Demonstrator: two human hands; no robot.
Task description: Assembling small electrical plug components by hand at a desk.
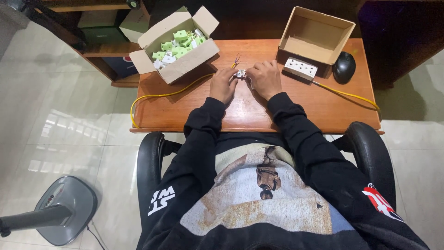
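A small white socket part (240, 74) is pinched between the left hand (223, 86) and right hand (264, 78) at mid-desk (185, 111) — light, rigid plastic, likely slippery; best gripped by its edges, clear of the yellow cable (185, 90) and its bare wires.

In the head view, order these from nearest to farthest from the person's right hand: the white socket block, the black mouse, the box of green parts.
From the right hand:
1. White socket block, just to its right, before the empty box.
2. Black mouse, farther right, near the table's edge.
3. Box of green parts, far left, past the left hand.
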